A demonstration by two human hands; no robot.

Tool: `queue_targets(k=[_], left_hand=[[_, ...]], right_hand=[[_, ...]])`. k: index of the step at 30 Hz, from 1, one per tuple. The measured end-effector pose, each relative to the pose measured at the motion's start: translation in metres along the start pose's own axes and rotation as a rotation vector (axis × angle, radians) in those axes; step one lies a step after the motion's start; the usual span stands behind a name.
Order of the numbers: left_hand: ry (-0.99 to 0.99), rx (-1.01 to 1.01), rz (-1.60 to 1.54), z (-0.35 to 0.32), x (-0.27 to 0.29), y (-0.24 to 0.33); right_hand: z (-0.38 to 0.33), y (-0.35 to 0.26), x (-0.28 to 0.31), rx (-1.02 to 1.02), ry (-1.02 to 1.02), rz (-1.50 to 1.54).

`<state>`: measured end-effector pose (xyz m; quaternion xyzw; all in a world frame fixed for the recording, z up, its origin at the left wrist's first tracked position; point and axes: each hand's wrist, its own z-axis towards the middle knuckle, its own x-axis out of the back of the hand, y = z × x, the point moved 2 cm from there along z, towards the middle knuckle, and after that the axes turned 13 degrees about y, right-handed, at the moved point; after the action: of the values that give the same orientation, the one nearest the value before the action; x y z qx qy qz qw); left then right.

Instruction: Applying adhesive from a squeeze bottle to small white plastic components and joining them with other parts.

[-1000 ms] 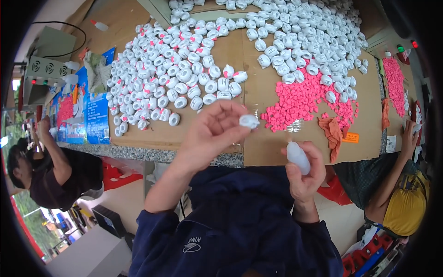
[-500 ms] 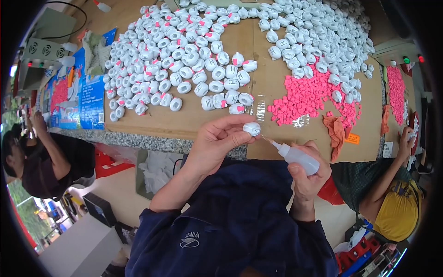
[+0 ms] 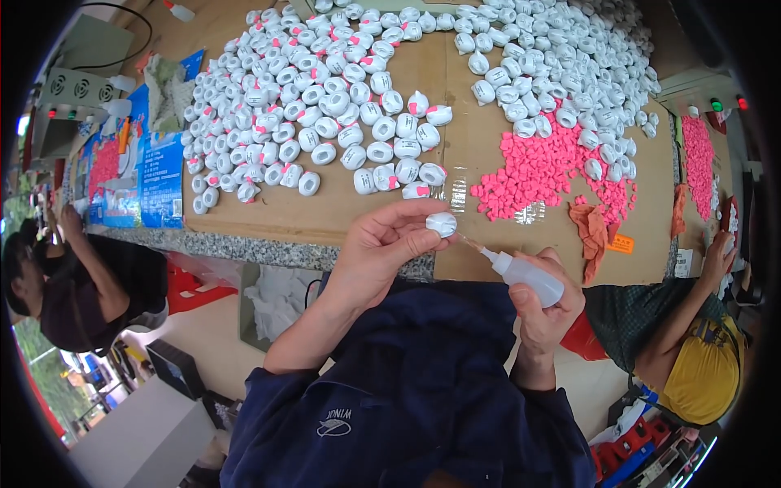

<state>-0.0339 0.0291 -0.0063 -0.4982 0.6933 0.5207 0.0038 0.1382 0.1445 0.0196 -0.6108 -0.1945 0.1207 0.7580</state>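
Between the thumb and fingers of my left hand is a small white rounded plastic piece, raised over the table's near edge. My right hand wraps round a translucent squeeze bottle with a thin nozzle. The nozzle points up and left, its tip close beside the white piece; whether they touch I cannot tell. Beyond my hands lie many white pieces with pink parts on the left. A heap of plain white pieces fills the back right, with small pink parts piled in front of it.
Brown cardboard covers the stone-edged table. An orange-red crumpled cloth lies right of my hands. At far left a person works beside a blue printed sheet; another person in yellow sits at far right. A bin stands below the edge.
My hands hold nearly the same pose; the nozzle tip sits slightly farther from the white piece. The person at right has shifted a hand a little.
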Motion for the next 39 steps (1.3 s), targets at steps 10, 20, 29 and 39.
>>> queue_targets(k=[10, 20, 29, 39], left_hand=[[-0.005, -0.001, 0.021, -0.001, 0.0, -0.001], [-0.009, -0.006, 0.057, -0.006, 0.002, 0.0], [0.033, 0.028, 0.072, -0.016, 0.005, -0.004], [0.02, -0.016, 0.118, -0.022, 0.003, -0.008]], right_hand=[[0.002, 0.0, -0.004, 0.027, 0.005, 0.023], [0.0, 0.001, 0.002, -0.075, 0.042, 0.127], [0.006, 0.014, -0.027, 0.068, -0.034, -0.148], [0.023, 0.011, -0.004, 0.243, 0.131, -0.473]])
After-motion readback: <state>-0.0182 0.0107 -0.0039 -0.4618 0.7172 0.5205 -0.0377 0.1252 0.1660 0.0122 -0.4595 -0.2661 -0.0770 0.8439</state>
